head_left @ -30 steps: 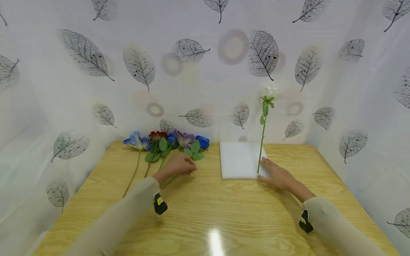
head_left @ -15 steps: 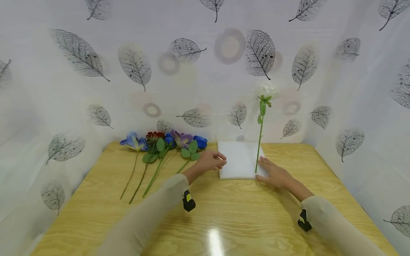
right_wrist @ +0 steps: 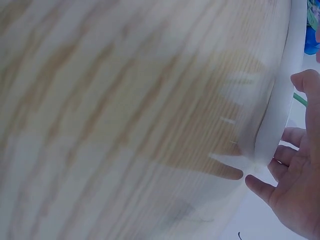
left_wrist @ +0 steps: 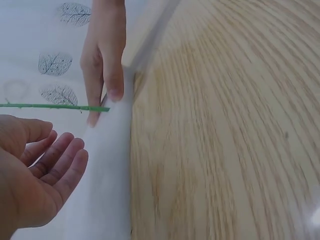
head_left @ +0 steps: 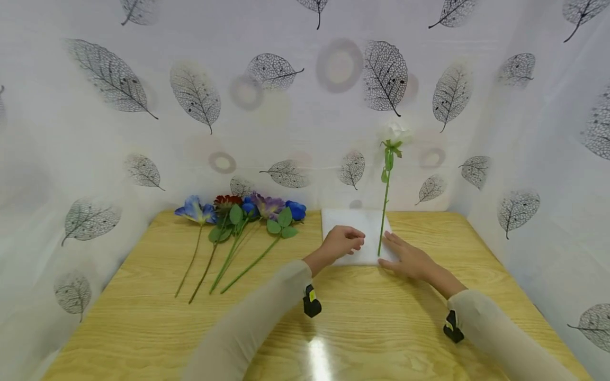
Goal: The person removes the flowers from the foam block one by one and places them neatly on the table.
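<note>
A white artificial rose stands upright on its green stem in the white foam board, near the board's right side. My right hand rests at the board's right edge, fingers spread, thumb near the stem's foot. Over the middle of the board hovers my left hand, its fingers loosely bent and holding nothing. In the left wrist view the green stem passes just beyond the left fingertips, apart from them. The right wrist view has the right hand touching the board's edge.
Several artificial flowers lie on the wooden table left of the board: a light blue one, a dark red one, a purple one and a blue rose. A leaf-patterned curtain hangs behind the table.
My left hand has moved right, from above the lying flowers to over the foam board beside the rose stem. The right hand and the standing rose have stayed in place.
</note>
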Motion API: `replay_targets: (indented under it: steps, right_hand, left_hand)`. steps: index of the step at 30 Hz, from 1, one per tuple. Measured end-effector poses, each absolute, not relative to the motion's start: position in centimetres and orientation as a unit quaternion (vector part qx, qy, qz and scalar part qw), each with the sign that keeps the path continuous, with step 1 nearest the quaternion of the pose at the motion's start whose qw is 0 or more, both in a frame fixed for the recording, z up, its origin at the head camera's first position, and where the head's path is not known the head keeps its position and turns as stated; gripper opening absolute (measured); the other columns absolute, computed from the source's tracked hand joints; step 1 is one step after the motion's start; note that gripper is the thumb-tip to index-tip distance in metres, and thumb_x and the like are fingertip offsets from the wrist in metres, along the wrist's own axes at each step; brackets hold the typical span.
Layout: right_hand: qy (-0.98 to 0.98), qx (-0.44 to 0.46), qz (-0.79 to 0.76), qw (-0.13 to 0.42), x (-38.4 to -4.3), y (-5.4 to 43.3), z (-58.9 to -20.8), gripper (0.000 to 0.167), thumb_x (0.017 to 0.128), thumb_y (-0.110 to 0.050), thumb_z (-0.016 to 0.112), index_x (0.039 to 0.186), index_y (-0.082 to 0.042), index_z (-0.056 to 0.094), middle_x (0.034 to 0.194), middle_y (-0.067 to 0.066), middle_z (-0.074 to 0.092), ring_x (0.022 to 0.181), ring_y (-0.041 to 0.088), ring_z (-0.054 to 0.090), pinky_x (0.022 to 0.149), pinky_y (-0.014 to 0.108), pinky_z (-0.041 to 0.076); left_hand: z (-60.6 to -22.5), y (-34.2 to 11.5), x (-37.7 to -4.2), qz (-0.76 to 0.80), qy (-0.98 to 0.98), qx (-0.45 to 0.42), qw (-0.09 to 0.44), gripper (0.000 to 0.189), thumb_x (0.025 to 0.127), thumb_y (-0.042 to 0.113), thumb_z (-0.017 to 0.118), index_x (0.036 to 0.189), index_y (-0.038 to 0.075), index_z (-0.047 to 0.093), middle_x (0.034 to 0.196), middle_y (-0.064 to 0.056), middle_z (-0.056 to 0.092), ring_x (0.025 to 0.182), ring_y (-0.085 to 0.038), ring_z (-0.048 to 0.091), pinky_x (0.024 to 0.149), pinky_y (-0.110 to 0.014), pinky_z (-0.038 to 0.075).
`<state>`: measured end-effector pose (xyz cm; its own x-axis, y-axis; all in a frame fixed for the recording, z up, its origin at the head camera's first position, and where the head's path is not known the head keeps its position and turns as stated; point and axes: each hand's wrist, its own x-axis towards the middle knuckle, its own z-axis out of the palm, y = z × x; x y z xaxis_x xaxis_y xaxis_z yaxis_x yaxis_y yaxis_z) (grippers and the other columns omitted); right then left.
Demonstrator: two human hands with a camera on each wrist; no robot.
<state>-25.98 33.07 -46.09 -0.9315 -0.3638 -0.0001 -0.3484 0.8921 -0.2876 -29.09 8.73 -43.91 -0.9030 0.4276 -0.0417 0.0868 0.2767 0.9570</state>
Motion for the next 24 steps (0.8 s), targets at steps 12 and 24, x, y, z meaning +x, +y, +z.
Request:
replay_targets:
  steps: [12, 24]
  right_hand:
    - [0.971, -0.193, -0.142, 0.021, -25.9, 33.3, -46.2, 0.078, 0.1, -0.049, 0.059, 0.156, 0.001, 0.037, 0.165, 0.023, 0.029, 0.147, 0.047, 0.035, 0.107, 0.065, 0.042]
    - [0.97, -0.19, -0.149, 0.02, -25.9, 33.3, -46.3, 0.078, 0.099, -0.048, 0.06, 0.156, 0.0, 0.037, 0.164, 0.023, 0.03, 0.147, 0.048, 0.035, 0.108, 0.066, 0.041]
  left_hand:
    - [-44.4, 12.2, -28.9, 0.598, 0.77, 0.158, 0.154, 0.024, 0.101, 0.011, 0.064, 0.12, 0.001, 0.074, 0.112, -0.015, 0.075, 0.096, -0.022, 0.073, 0.08, -0.028, 0.062]
    - [-45.5, 13.6, -29.3, 0.569, 0.801, 0.135, 0.13, 0.018, 0.097, 0.011, 0.07, 0.113, 0.007, 0.079, 0.102, -0.006, 0.079, 0.085, -0.009, 0.072, 0.072, -0.019, 0.056]
